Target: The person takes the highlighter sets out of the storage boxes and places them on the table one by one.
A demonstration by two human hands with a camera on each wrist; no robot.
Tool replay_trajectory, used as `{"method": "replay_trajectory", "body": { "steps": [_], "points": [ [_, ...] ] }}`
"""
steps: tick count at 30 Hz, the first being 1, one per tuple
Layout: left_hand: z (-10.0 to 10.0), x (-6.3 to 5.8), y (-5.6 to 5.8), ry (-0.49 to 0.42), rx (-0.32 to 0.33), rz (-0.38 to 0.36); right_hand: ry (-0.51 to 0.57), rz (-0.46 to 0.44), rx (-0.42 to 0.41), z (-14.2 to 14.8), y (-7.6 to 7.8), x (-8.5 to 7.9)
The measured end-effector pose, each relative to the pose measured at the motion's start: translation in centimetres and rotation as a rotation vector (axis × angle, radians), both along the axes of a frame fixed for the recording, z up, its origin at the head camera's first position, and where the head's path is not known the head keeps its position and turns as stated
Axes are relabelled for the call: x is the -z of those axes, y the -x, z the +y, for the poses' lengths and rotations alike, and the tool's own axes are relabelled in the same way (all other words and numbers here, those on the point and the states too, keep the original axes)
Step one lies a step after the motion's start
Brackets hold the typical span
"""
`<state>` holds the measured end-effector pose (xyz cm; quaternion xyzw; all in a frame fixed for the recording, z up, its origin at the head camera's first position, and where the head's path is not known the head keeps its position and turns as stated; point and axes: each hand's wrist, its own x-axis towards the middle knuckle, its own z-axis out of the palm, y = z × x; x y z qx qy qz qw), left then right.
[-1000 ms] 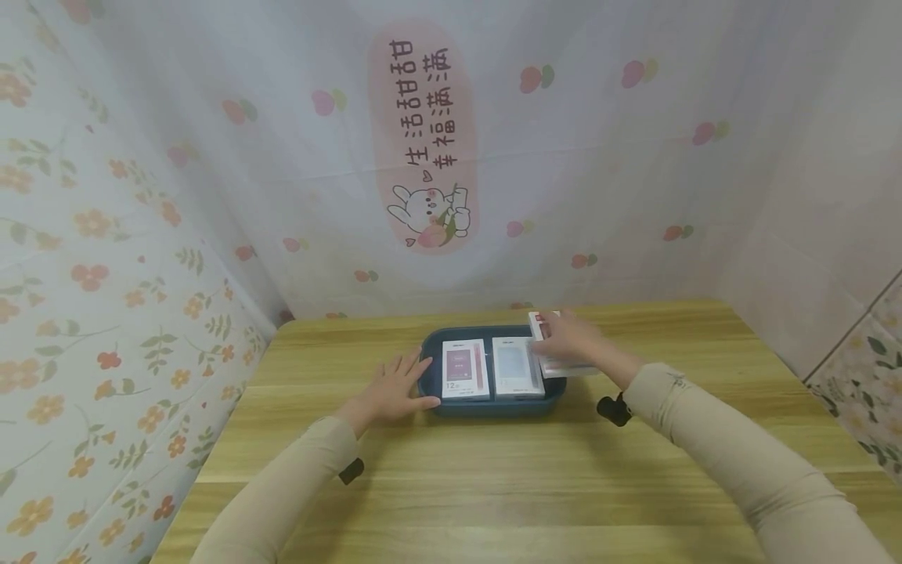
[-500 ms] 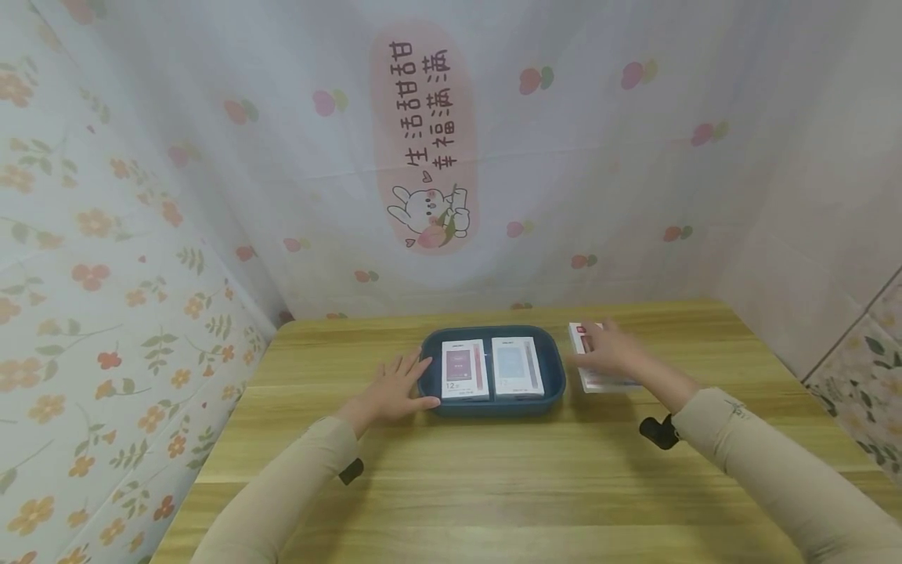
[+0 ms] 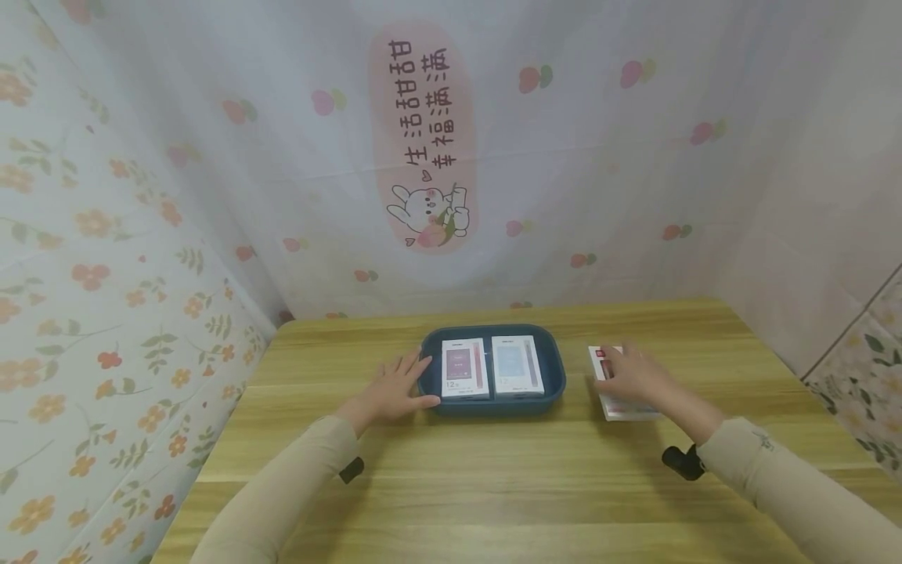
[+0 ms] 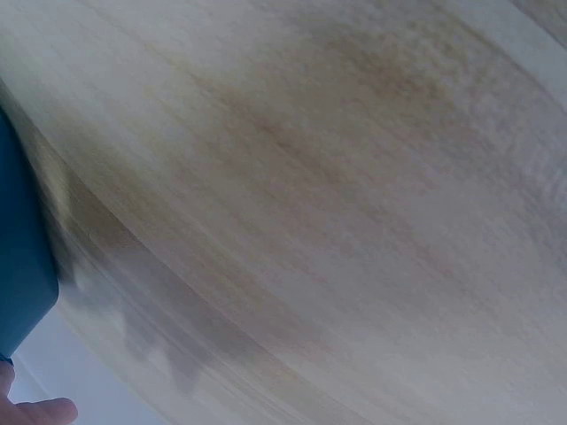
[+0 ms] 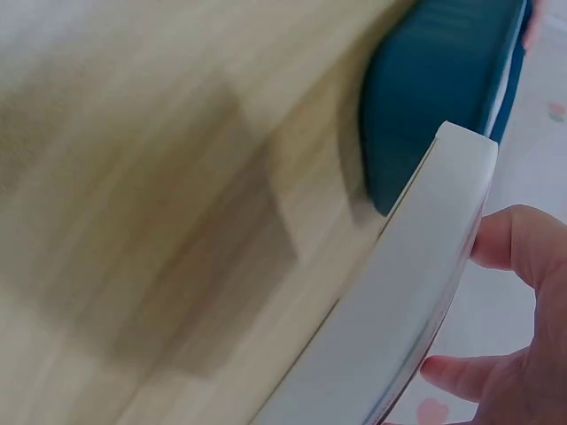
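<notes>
My right hand (image 3: 640,380) holds a white box with red print (image 3: 623,410) to the right of a blue tray (image 3: 503,408). In the right wrist view the thumb and a fingertip press the face of this box (image 5: 390,292), which casts a shadow on the tabletop. My left hand (image 3: 389,394) rests against the tray's left end, fingers spread. Inside the tray, a white box with a purple panel (image 3: 461,365) lies on the left of a divider. On the right lies a white box with a pale blue panel (image 3: 517,365).
The wooden table (image 3: 451,486) runs back to a white printed curtain (image 3: 599,172). Flowered cloth (image 3: 106,313) hangs at the left side. A black wrist camera (image 3: 682,462) sits under the right sleeve, another (image 3: 351,471) by the left.
My right hand has carried the white box with red print from over the tray's right end to the right and nearer to me. The left hand and the tray have stayed put.
</notes>
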<state>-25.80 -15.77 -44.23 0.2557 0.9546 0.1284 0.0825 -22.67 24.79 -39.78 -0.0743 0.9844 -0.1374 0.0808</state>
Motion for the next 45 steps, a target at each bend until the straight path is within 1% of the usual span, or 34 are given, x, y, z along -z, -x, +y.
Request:
{"method": "replay_trajectory", "body": {
  "steps": [5, 8, 11, 18, 22, 25, 30, 35, 40, 45],
  "points": [
    [0.1, 0.0, 0.0, 0.005, 0.002, 0.001, 0.024, -0.076, 0.011, 0.2, -1.2, 1.4],
    [0.1, 0.1, 0.1, 0.006, 0.004, 0.004, 0.04, -0.097, 0.011, 0.1, -2.0, 2.1],
    [0.1, 0.2, 0.2, 0.001, 0.003, 0.007, 0.029, -0.087, 0.003, -0.2, -2.7, 2.8],
    [0.1, -0.1, 0.0, 0.014, 0.001, 0.002, 0.012, -0.079, -0.003, -1.1, -4.1, 3.9],
    [0.1, -0.1, -0.2, 0.017, 0.003, 0.001, -0.006, -0.048, -0.012, -1.6, -4.7, 4.6],
    [0.1, -0.2, -0.3, 0.002, -0.002, -0.001, -0.002, -0.03, -0.021, -1.9, -5.1, 5.0],
    [0.1, -0.4, -0.3, -0.012, -0.006, -0.006, -0.003, -0.017, -0.029, -2.3, -5.4, 5.1],
    [0.2, -0.4, -0.3, 0.003, -0.006, -0.007, -0.005, -0.009, -0.023, -2.5, -5.6, 5.0],
    [0.2, -0.3, -0.2, -0.003, -0.003, 0.005, -0.016, 0.021, -0.036, -2.6, -5.7, 4.9],
    [0.3, -0.2, -0.2, -0.009, -0.003, 0.001, -0.032, 0.033, -0.062, -2.6, -5.7, 4.9]
  ]
}}
